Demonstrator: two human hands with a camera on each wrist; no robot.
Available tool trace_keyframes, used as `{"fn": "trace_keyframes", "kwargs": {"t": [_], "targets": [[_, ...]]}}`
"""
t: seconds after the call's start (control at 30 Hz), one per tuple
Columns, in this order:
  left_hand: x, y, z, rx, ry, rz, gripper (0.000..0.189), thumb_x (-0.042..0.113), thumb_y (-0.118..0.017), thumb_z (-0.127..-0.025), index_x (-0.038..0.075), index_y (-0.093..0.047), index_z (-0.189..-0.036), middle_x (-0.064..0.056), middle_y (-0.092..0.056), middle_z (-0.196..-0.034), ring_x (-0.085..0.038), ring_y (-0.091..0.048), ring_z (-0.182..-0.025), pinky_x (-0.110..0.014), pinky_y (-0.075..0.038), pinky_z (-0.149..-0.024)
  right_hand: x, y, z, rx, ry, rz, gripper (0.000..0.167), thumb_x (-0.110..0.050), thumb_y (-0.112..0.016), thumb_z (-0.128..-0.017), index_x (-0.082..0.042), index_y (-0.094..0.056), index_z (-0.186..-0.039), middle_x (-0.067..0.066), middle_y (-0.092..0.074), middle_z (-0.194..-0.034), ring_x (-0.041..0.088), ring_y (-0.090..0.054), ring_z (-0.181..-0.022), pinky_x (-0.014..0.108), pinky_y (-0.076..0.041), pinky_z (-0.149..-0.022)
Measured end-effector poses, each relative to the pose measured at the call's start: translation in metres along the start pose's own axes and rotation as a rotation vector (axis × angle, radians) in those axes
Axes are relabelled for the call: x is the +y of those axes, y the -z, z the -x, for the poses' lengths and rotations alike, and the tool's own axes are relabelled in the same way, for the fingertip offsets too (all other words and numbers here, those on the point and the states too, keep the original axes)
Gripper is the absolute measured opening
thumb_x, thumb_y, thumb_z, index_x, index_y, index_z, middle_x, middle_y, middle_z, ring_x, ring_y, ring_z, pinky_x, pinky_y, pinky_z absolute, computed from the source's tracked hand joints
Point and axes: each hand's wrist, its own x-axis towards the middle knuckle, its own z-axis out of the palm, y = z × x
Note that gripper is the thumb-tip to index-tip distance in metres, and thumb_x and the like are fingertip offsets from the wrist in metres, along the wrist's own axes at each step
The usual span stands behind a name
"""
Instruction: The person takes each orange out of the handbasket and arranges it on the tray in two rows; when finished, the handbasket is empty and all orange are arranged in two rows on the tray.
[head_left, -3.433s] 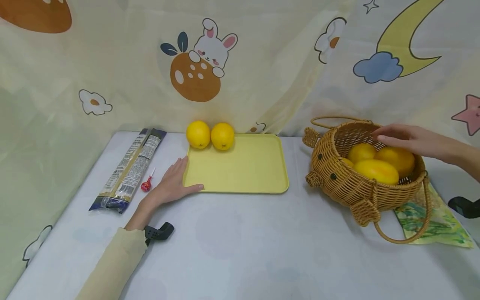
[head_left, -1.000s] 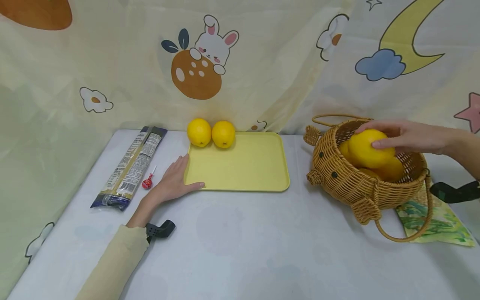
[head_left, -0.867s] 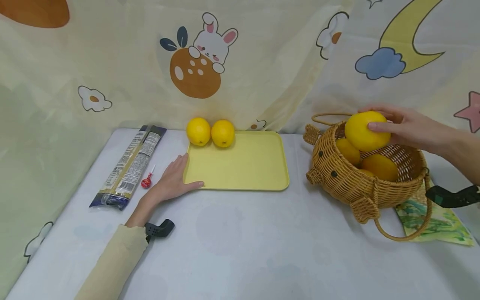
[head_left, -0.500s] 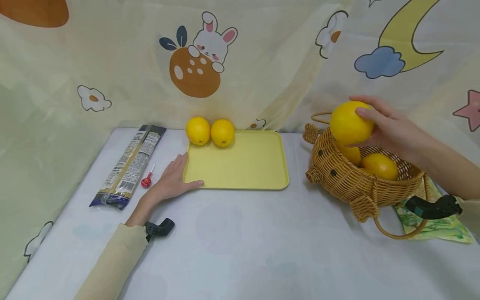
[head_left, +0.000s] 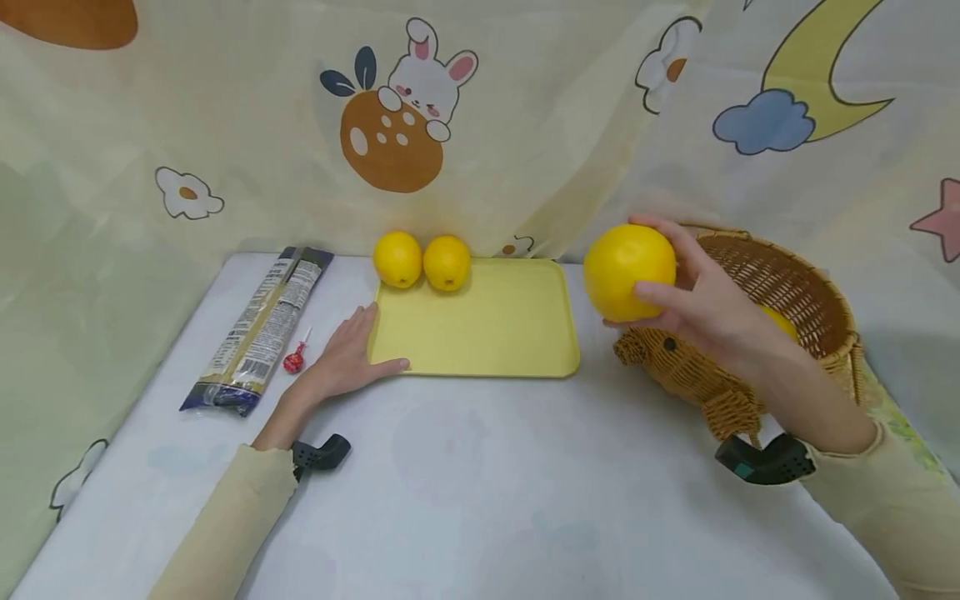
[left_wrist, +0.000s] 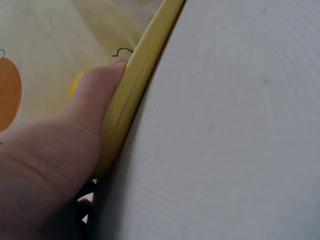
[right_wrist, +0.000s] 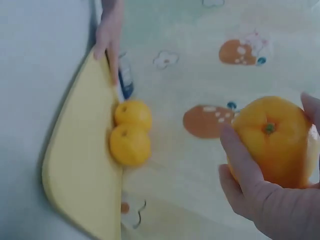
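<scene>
In the head view my right hand (head_left: 712,312) holds an orange (head_left: 626,265) in the air, between the tray and the wicker basket (head_left: 813,287). The right wrist view shows its stem end, with fingers and thumb round its sides. My left hand (head_left: 343,358) lies at the left edge of the yellow tray (head_left: 487,333), fingers straight and thumb on the front rim. Two more oranges, one (head_left: 397,260) at the back left corner and another (head_left: 447,263) beside it, sit on the tray. My right arm hides much of the basket; one yellow fruit (head_left: 782,322) shows inside.
Left of the tray lie a long plastic packet (head_left: 258,333) and a red lollipop (head_left: 294,360). A green-patterned packet (head_left: 900,425) is partly hidden under the basket at right. A printed cloth (head_left: 247,108) hangs behind the table.
My right hand took the orange out of the basket, lifted it and carried it left toward the tray. My left hand has stayed at the tray's edge.
</scene>
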Motion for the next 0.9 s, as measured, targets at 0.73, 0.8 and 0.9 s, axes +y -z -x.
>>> {"fn": "trace_keyframes", "kwargs": {"t": [0.73, 0.8, 0.9], "targets": [[-0.001, 0.002, 0.001, 0.026, -0.013, -0.002, 0.117, 0.064, -0.063, -0.082, 0.003, 0.005, -0.155, -0.018, 0.002, -0.164, -0.036, 0.003, -0.152, -0.051, 0.0, -0.125, 0.04, -0.071, -0.094, 0.208, 0.168, 0.173, 0.078, -0.013, -0.073, -0.085, -0.036, -0.032, -0.147, 0.005, -0.029, -0.149, 0.036, -0.056, -0.115, 0.038, -0.062, -0.076], [-0.001, 0.001, 0.001, 0.024, -0.015, -0.002, 0.117, 0.064, -0.063, -0.082, 0.003, 0.004, -0.155, -0.018, 0.002, -0.164, -0.036, 0.002, -0.152, -0.051, 0.0, -0.125, 0.042, -0.072, -0.11, 0.223, 0.18, 0.174, 0.079, -0.014, -0.074, -0.084, -0.034, -0.032, -0.148, 0.005, -0.03, -0.149, 0.036, -0.057, -0.115, 0.038, -0.062, -0.075], [-0.001, 0.0, 0.001, 0.023, -0.018, 0.0, 0.117, 0.064, -0.063, -0.082, 0.002, 0.003, -0.155, -0.019, 0.001, -0.164, -0.037, 0.002, -0.152, -0.051, -0.001, -0.125, 0.048, -0.072, -0.131, 0.243, 0.19, 0.187, 0.079, -0.017, -0.075, -0.084, -0.031, -0.032, -0.149, 0.002, -0.032, -0.149, 0.034, -0.057, -0.115, 0.038, -0.062, -0.075]]}}
